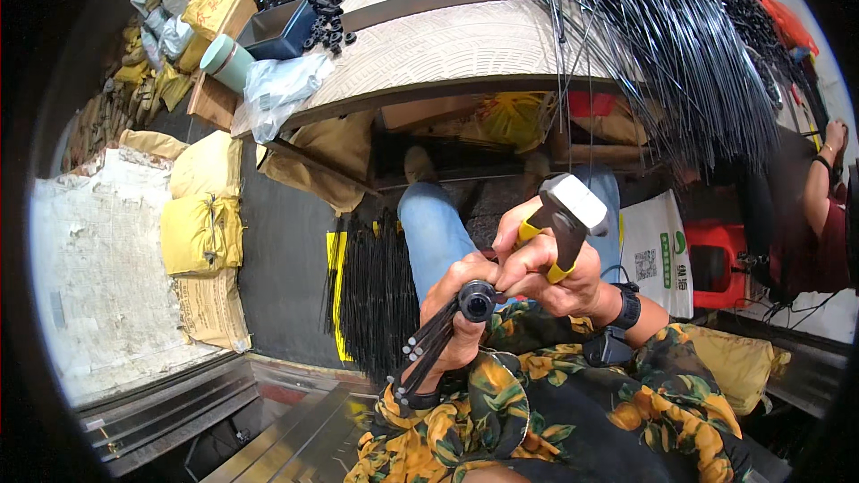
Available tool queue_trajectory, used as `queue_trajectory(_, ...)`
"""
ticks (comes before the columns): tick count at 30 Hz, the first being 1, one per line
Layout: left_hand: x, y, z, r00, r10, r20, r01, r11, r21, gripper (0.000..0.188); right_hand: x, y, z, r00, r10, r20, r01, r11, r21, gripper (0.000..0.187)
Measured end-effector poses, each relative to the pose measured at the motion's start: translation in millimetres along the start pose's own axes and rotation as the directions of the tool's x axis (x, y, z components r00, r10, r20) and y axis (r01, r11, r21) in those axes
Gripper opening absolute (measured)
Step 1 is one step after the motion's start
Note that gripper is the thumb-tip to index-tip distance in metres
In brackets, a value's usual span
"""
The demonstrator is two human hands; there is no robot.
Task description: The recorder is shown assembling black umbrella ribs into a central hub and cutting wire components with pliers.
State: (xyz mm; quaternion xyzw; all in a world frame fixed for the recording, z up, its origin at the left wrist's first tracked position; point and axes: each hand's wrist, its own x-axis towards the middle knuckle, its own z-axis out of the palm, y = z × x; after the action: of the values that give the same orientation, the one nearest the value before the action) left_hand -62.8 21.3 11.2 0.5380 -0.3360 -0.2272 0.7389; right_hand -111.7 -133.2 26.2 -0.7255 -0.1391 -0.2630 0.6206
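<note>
My left hand (456, 304) is closed around a bundle of thin black rods (428, 344), whose pale tips fan out toward my wrist. At the top of that bundle sits a black round fitting (477, 301) with a hollow centre. My right hand (559, 273) grips a pliers-like tool (570, 228) with yellow grips, a dark body and a broad pale head. The right fingertips meet the left ones beside the fitting; whatever they pinch there is too small to make out. Both hands are above my lap, between my knees and my patterned shirt.
Ahead stands a workbench (429, 54) with a heap of long black rods (689, 45), a blue bin (279, 29) and a plastic bag (284, 89). More rods (380, 295) lie left of my legs. Yellow sacks (204, 215) are stacked farther left. A red stool (720, 259) and another person (819, 206) are at right.
</note>
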Motion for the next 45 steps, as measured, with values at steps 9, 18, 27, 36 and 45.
queue_trajectory(9,1.5,2.5,-0.4,1.0,-0.02,0.013,0.02,1.0,-0.018,0.057,0.8,0.4,-1.0,1.0,-0.01,-0.017,0.01,1.0,-0.03,0.016)
queue_trajectory(18,-1.5,2.1,1.0,1.0,-0.021,0.022,0.02,0.999,0.025,0.054,0.1,-0.4,5.7,0.997,0.052,-0.061,-0.045,0.993,0.111,0.016)
queue_trajectory(27,-0.5,-3.2,-1.5,0.999,-0.01,-0.051,0.019,0.983,0.183,0.058,-7.9,5.5,24.6,0.978,0.058,-0.202,-0.055,0.998,0.02,0.015)
queue_trajectory(36,-1.8,-7.3,-20.6,0.994,-0.083,-0.071,0.081,0.996,-0.03,0.064,17.0,-28.6,-43.6,0.912,0.081,0.403,0.276,0.607,-0.745,0.022)
queue_trajectory(45,4.1,-5.1,-16.9,0.993,-0.057,-0.104,0.057,0.998,-0.002,0.06,19.0,-41.2,-55.7,0.763,0.285,0.58,0.427,0.451,-0.784,0.033)
